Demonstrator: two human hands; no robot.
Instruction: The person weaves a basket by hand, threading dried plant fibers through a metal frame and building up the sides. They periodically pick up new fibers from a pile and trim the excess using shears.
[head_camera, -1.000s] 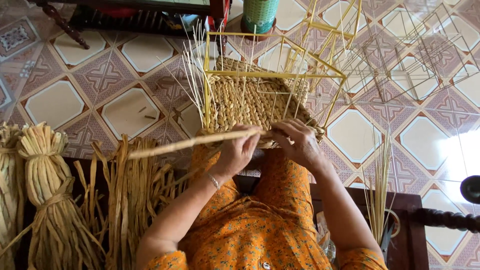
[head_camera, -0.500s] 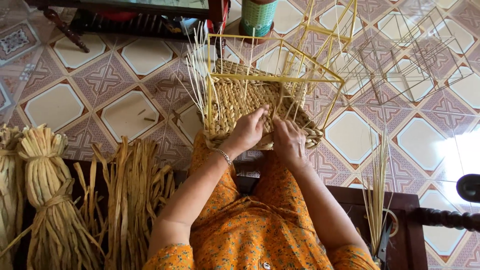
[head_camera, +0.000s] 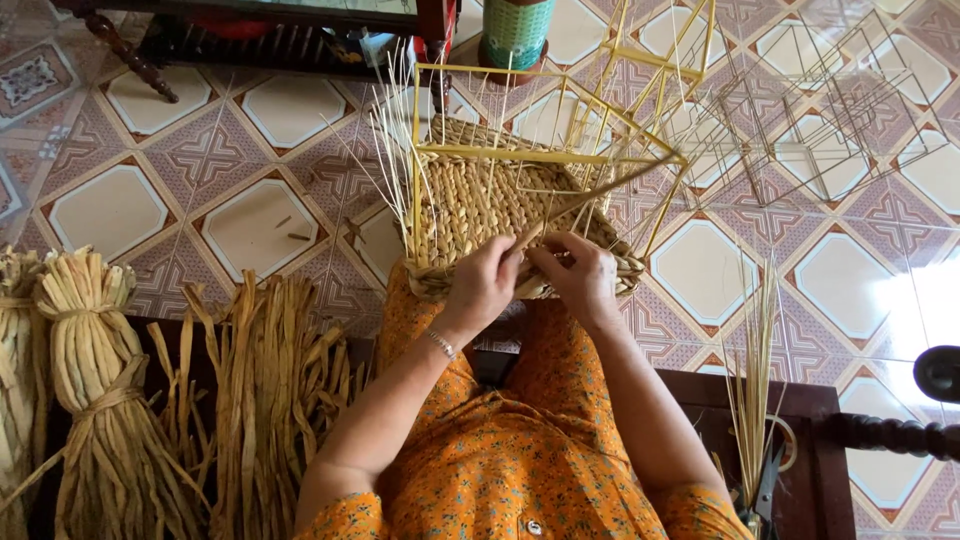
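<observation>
So, both hands at the half-woven basket (head_camera: 500, 205) on the lap: left hand (head_camera: 482, 285) and right hand (head_camera: 578, 275) pinching one fibre strand (head_camera: 600, 190), fingers narrow, over the yellow wire frame (head_camera: 520, 152).

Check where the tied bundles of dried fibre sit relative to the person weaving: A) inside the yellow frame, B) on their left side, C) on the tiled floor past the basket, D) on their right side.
B: the tied bundles lie beside the person's left arm, away from the half-woven basket.
</observation>
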